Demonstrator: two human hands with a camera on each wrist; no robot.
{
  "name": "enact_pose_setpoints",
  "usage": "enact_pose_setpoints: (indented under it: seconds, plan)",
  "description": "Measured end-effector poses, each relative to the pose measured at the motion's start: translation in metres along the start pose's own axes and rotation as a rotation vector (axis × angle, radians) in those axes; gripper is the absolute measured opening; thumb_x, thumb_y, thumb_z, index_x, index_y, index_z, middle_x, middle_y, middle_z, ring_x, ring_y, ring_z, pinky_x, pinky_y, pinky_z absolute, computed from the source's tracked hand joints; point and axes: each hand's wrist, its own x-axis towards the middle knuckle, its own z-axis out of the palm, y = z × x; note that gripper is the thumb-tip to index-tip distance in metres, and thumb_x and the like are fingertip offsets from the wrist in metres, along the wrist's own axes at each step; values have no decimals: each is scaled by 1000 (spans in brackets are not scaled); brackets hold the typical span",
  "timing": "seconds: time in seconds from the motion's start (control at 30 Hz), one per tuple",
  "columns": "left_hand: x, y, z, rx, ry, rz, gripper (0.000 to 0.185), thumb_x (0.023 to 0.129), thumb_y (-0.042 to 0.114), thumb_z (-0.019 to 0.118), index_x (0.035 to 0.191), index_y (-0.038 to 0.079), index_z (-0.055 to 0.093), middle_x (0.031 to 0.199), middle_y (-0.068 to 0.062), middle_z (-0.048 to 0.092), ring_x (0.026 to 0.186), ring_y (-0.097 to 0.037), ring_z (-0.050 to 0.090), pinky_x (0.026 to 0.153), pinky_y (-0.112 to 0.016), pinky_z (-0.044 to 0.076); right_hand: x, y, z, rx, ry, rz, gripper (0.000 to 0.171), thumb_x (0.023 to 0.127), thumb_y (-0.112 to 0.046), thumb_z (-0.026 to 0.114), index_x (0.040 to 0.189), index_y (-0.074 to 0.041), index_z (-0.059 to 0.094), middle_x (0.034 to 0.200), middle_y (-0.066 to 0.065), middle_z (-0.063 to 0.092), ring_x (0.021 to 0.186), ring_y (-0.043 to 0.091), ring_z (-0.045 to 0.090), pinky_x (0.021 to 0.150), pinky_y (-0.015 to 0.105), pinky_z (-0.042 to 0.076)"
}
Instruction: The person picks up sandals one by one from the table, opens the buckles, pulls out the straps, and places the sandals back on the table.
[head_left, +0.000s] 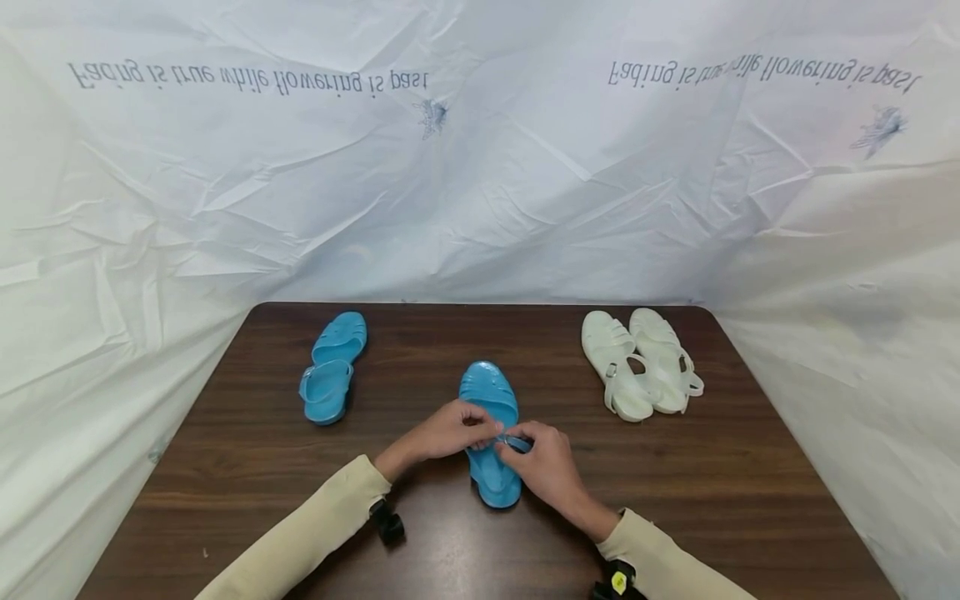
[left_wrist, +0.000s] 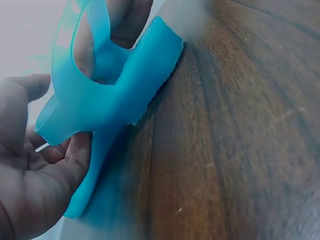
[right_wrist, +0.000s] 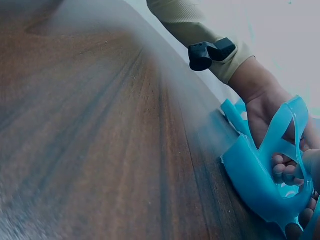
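Note:
A blue jelly sandal (head_left: pixel 491 417) lies in the middle of the brown table (head_left: pixel 247 467), toe pointing away from me. Both hands meet over its ankle strap. My left hand (head_left: pixel 457 431) pinches the strap from the left, and my right hand (head_left: pixel 536 460) pinches its buckle end from the right. The left wrist view shows the blue sandal (left_wrist: pixel 107 95) close up with my left hand's fingers (left_wrist: pixel 30 165) against its strap. In the right wrist view the sandal's heel (right_wrist: pixel 260 175) fills the lower right, with fingers curled inside the strap (right_wrist: pixel 287 125).
The matching blue sandal (head_left: pixel 332 365) lies at the back left. A pair of white sandals (head_left: pixel 641 360) sits side by side at the back right. White crinkled sheeting (head_left: pixel 480 167) walls the table on three sides.

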Motion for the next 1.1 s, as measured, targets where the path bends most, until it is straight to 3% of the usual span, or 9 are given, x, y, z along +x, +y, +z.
enact_pose_setpoints:
  seconds: [0.17, 0.5, 0.73, 1.0, 1.1]
  plan:
    - [-1, 2, 0, 29, -11, 52, 19, 102, 23, 65, 94, 11, 77, 77, 1, 65, 67, -9, 56, 62, -25, 49, -1, 0, 0, -14, 20, -9, 8, 86, -19, 83, 94, -18, 79, 88, -10, 72, 81, 3, 66, 71, 23, 55]
    - [0, -5, 4, -83, 31, 37, 16, 101, 12, 64, 98, 0, 74, 91, -12, 74, 82, -22, 71, 72, -32, 60, -6, 4, 1, -2, 73, -14, 14, 82, -14, 86, 95, -13, 80, 88, -6, 73, 81, 5, 67, 71, 23, 56]
    - [-5, -7, -8, -182, 42, 19, 16, 102, 8, 62, 98, -5, 72, 93, -16, 74, 88, -21, 73, 78, -34, 61, -8, 7, -2, 6, 99, 8, 15, 81, -15, 88, 93, -14, 80, 87, -7, 73, 78, 5, 66, 69, 23, 55]
    - [-8, -8, -18, -189, 36, 20, 20, 102, 10, 60, 99, -6, 72, 92, -16, 72, 86, -20, 72, 80, -36, 61, -11, 9, -4, 5, 92, 17, 13, 82, -17, 87, 93, -16, 80, 85, -8, 73, 77, 4, 65, 67, 23, 55]
    - [-7, -8, -17, -139, 4, 13, 18, 103, 11, 60, 102, -2, 72, 93, -12, 73, 87, -20, 73, 80, -35, 61, -11, 9, -4, -1, 89, 16, 13, 82, -17, 87, 92, -17, 80, 85, -9, 72, 76, 3, 64, 67, 23, 54]
